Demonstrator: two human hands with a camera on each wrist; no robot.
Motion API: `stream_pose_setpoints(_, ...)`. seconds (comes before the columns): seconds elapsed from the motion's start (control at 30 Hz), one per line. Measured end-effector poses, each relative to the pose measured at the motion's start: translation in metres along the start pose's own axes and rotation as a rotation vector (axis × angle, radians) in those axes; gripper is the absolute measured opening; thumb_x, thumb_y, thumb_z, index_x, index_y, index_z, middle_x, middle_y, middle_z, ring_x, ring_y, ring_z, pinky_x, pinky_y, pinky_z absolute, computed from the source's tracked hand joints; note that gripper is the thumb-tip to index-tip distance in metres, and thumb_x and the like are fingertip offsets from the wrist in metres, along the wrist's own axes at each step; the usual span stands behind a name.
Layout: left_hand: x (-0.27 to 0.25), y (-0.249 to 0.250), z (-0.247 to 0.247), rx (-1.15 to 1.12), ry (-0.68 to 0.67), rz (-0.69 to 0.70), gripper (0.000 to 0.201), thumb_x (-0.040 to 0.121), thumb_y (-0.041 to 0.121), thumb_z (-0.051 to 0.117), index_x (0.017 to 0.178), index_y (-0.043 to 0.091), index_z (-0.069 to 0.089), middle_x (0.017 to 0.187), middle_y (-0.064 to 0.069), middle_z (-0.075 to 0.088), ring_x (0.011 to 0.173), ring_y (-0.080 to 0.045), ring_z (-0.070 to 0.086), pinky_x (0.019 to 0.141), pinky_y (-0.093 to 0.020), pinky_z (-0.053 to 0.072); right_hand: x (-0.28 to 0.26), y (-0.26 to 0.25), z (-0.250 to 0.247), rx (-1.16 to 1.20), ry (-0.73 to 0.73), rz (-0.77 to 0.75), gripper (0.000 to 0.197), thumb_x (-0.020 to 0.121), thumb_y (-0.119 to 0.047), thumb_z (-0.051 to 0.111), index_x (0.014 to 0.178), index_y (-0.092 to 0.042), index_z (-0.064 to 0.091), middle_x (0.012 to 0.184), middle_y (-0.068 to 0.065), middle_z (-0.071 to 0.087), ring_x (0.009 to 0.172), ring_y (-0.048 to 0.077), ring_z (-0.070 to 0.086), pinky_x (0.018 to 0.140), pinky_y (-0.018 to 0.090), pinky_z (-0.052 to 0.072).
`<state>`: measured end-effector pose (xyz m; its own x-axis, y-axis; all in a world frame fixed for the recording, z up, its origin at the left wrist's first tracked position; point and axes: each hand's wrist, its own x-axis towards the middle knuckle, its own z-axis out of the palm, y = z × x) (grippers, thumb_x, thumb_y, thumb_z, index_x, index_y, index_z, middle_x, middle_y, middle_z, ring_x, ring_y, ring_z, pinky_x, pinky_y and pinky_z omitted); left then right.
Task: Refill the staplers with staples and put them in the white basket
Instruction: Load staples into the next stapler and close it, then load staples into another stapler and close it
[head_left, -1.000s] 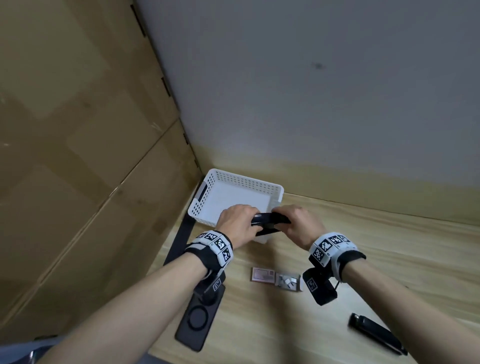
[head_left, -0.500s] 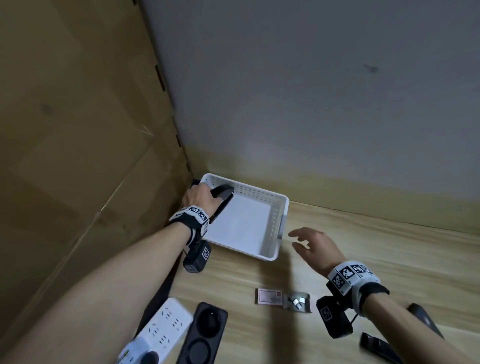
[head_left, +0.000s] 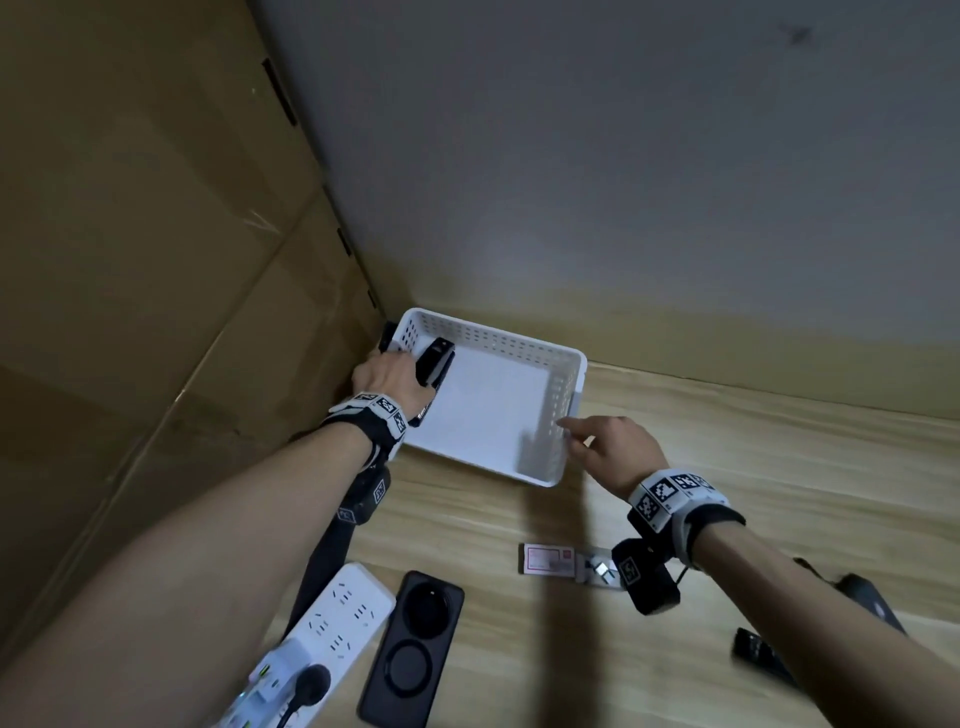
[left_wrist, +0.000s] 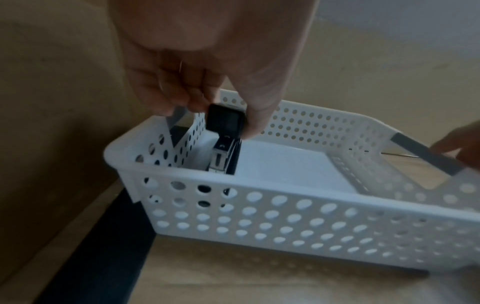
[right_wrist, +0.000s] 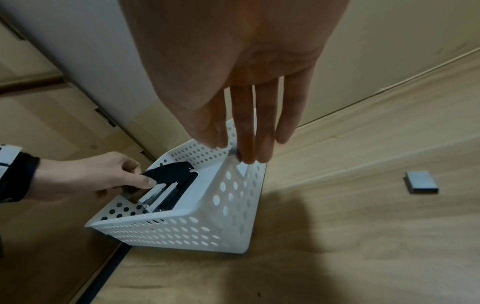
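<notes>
Both hands are at the white perforated plastic basket in the far left corner of the pale wooden worktop: my left hand pinches the black metal stapler between thumb and fingers, its nose down inside the basket along the left wall, while my right hand has its fingers straight, the tips touching the basket's right rim to steady it. A second ago both hands held this stapler together in front of the basket; since then the left carried it over the rim and the right let go. I judge the first stapler refilled and all but placed, needing only a release. Another black stapler lies at the near right edge of the worktop, still to do, with the small pink-labelled staple box between it and the basket.
</notes>
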<state>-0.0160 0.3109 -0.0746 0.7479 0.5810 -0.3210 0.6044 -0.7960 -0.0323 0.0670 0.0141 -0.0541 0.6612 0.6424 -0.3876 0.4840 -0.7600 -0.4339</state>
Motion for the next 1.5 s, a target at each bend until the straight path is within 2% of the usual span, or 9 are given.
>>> stream_pose_setpoints(0.13, 0.0, -0.001, 0.003, -0.037, 0.033, -0.029, 0.035, 0.09, 0.047, 0.051, 0.09, 0.012, 0.051, 0.093, -0.009, 0.064, 0.091, -0.029, 0.059, 0.065, -0.033, 0.043, 0.006, -0.008, 0.001, -0.128, -0.03, 0.012, 0.034, 0.092, -0.035, 0.048, 0.12, -0.037, 0.066, 0.117, -0.004, 0.069, 0.102, 0.025, 0.063, 0.073, 0.033, 0.048)
stream_pose_setpoints(0.37, 0.003, -0.013, 0.009, -0.077, 0.041, -0.108, 0.04, 0.083, 0.048, 0.057, 0.097, 0.011, 0.062, 0.094, -0.01, 0.068, 0.089, -0.03, 0.062, 0.07, -0.033, 0.049, 0.009, -0.012, 0.004, -0.141, -0.023, 0.027, 0.033, 0.09, -0.032, 0.048, 0.115, -0.036, 0.069, 0.115, 0.001, 0.07, 0.101, 0.03, 0.063, 0.076, 0.037, 0.052)
stream_pose_setpoints(0.63, 0.005, -0.023, 0.006, -0.067, 0.02, -0.146, 0.046, 0.082, 0.053, 0.059, 0.097, 0.01, 0.061, 0.096, -0.011, 0.067, 0.089, -0.031, 0.063, 0.071, -0.034, 0.049, 0.006, -0.01, 0.004, -0.109, -0.007, 0.021, 0.032, 0.092, -0.029, 0.047, 0.112, -0.034, 0.07, 0.11, 0.001, 0.071, 0.098, 0.031, 0.062, 0.074, 0.037, 0.052)
stream_pose_setpoints(0.77, 0.001, -0.021, 0.0, -0.057, 0.005, -0.162, 0.054, 0.083, 0.05, 0.062, 0.113, 0.006, 0.051, 0.102, -0.012, 0.065, 0.093, -0.032, 0.064, 0.069, -0.034, 0.045, 0.003, -0.009, 0.005, -0.089, -0.01, 0.001, 0.035, 0.094, -0.03, 0.046, 0.122, -0.038, 0.065, 0.111, -0.004, 0.071, 0.101, 0.029, 0.062, 0.072, 0.035, 0.049)
stream_pose_setpoints(0.9, -0.007, -0.015, -0.017, -0.092, 0.031, -0.15, 0.058, 0.083, 0.045, 0.063, 0.12, 0.005, 0.041, 0.101, -0.013, 0.065, 0.09, -0.033, 0.064, 0.066, -0.035, 0.042, -0.004, -0.006, 0.0, -0.05, -0.021, -0.045, 0.032, 0.093, -0.036, 0.044, 0.118, -0.037, 0.064, 0.1, -0.009, 0.071, 0.092, 0.024, 0.063, 0.068, 0.033, 0.046)
stream_pose_setpoints(1.0, -0.017, 0.002, -0.033, -0.132, 0.077, -0.089, 0.051, 0.087, 0.042, 0.056, 0.122, 0.006, 0.043, 0.102, -0.011, 0.065, 0.089, -0.033, 0.064, 0.065, -0.035, 0.043, -0.011, -0.002, -0.007, 0.018, -0.006, -0.021, 0.03, 0.09, -0.03, 0.047, 0.112, -0.035, 0.067, 0.089, -0.014, 0.068, 0.089, 0.021, 0.064, 0.073, 0.034, 0.051)
stream_pose_setpoints(1.13, -0.047, 0.051, -0.041, -0.141, 0.061, 0.095, 0.041, 0.093, 0.043, 0.043, 0.116, 0.01, 0.05, 0.099, -0.009, 0.065, 0.088, -0.032, 0.062, 0.073, -0.037, 0.049, -0.035, 0.023, -0.016, 0.07, 0.012, 0.053, 0.032, 0.09, -0.025, 0.052, 0.117, -0.027, 0.069, 0.102, -0.009, 0.072, 0.098, 0.02, 0.065, 0.087, 0.033, 0.049)
stream_pose_setpoints(1.37, -0.124, 0.177, -0.013, -0.221, -0.198, 0.494, 0.016, 0.088, 0.032, 0.05, 0.099, 0.021, 0.052, 0.086, 0.003, 0.063, 0.079, -0.022, 0.062, 0.068, -0.033, 0.047, -0.118, 0.113, -0.036, 0.051, 0.044, 0.23, 0.029, 0.087, -0.023, 0.057, 0.11, -0.029, 0.073, 0.109, -0.004, 0.073, 0.105, 0.021, 0.065, 0.091, 0.035, 0.051)
stream_pose_setpoints(1.5, -0.167, 0.234, 0.025, -0.221, -0.385, 0.685, 0.034, 0.085, 0.03, 0.056, 0.118, 0.024, 0.051, 0.103, 0.004, 0.061, 0.093, -0.02, 0.061, 0.079, -0.034, 0.051, -0.176, 0.162, -0.036, 0.059, 0.082, 0.276, 0.026, 0.088, -0.019, 0.06, 0.109, -0.024, 0.073, 0.107, -0.002, 0.074, 0.1, 0.021, 0.067, 0.086, 0.029, 0.049)
